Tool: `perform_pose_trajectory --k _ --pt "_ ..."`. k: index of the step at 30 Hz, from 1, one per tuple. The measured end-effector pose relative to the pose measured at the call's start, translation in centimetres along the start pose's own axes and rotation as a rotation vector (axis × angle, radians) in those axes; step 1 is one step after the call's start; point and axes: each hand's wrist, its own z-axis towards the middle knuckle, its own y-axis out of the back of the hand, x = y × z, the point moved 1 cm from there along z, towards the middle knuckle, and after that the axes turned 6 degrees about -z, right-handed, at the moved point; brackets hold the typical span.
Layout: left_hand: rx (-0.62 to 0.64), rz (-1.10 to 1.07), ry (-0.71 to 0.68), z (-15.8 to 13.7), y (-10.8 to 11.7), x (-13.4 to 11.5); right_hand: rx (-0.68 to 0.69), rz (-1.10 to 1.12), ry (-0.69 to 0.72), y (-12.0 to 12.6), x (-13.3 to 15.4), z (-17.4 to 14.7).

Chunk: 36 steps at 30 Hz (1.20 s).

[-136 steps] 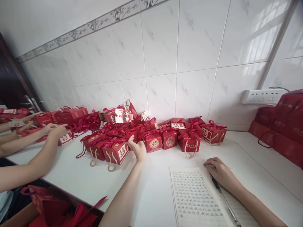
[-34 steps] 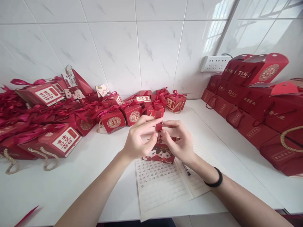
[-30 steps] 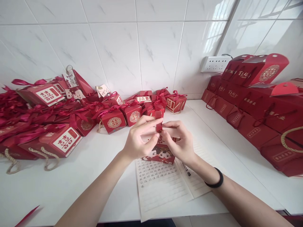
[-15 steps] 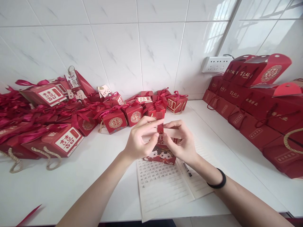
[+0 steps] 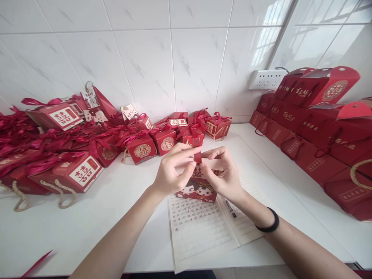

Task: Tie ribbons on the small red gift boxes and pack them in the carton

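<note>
A small red gift box [image 5: 195, 190] with two cartoon faces on its front stands in the middle, on open sheets of handwritten paper [image 5: 200, 232]. My left hand [image 5: 176, 168] is closed at the box's top from the left, thumb against the upper edge and fingers bent behind. From the right, my right hand [image 5: 222, 172] grips the same top, its thumb tip close to the other thumb. A red strip [image 5: 198, 156] rises between the fingers. The exact contact behind the fingers is hidden. Partly under my right wrist, a pen [image 5: 230, 208] lies on the paper.
Red gift boxes with ribbon bows [image 5: 84, 170] crowd the left and back. Stacked larger red boxes [image 5: 316, 155] line the right. A white power strip [image 5: 266, 79] is by the tiled wall [image 5: 200, 58]. A loose red ribbon [image 5: 37, 264] lies at front left.
Both hands keep their hold at the top of the box, with barely any finger movement. The whole view has shifted very slightly.
</note>
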Motion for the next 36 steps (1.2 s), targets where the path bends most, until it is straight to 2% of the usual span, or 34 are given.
perform_pose_trajectory --k 3,7,11,20,26,33,36 --pt "-0.007 -0.019 0.034 -0.01 0.03 0.05 0.002 0.017 0.003 -0.07 -0.07 -0.09" --pt "0.020 0.002 -0.031 0.13 0.21 -0.07 0.010 0.037 -0.003 0.00 -0.07 -0.12" --pt "0.041 0.004 -0.021 0.14 0.28 -0.01 0.006 0.046 0.004 0.10 0.01 -0.07" --pt "0.017 0.027 0.013 0.01 0.17 0.11 0.017 0.049 -0.010 0.16 -0.07 -0.11" --pt "-0.007 0.045 -0.020 0.12 -0.16 0.24 0.045 -0.009 -0.023 0.56 -0.33 -0.14" --pt "-0.035 0.028 0.010 -0.15 -0.14 0.13 0.006 -0.057 0.021 0.46 -0.06 -0.15" --pt "-0.060 -0.041 0.077 -0.46 -0.30 0.28 -0.013 -0.082 0.056 0.48 -0.10 -0.14"
